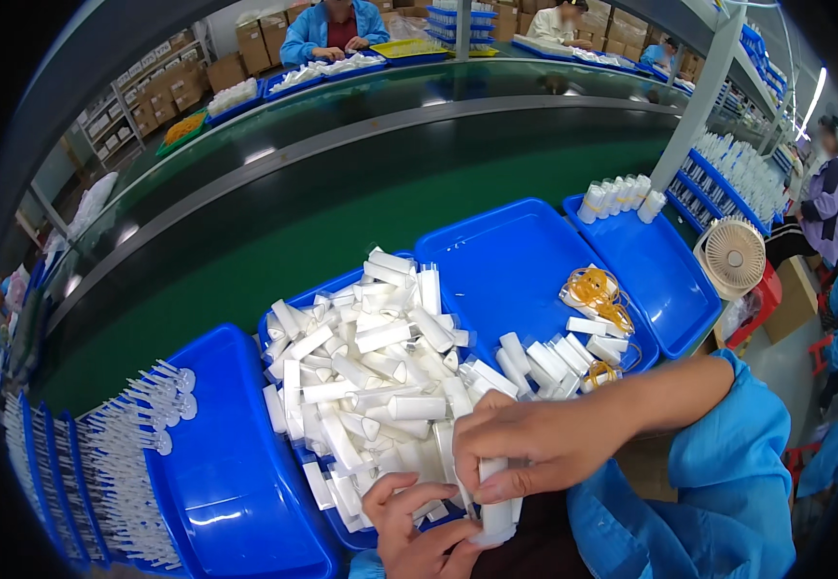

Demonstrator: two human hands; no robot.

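At the near edge of the blue tray with the pile, my right hand (540, 439) is closed on the upper part of a white tube-shaped piece (498, 497) held upright. My left hand (424, 536) has its fingers curled at the same piece's lower end, where a pale rounded base shows. Beyond my hands lies a heap of white tube-shaped pieces in clear wrap (371, 357), jumbled in the tray. Right of it, more white pieces (544, 362) lie side by side, near yellow-orange rubber bands (598, 289).
A wide blue tray (496, 241) and a smaller one (651, 280) with banded white bundles (617, 198) stand behind. At left are a blue tray (236, 463) and racks of thin clear parts (120, 473). A small fan (731, 256) stands right. Beyond the green conveyor (342, 174), people work.
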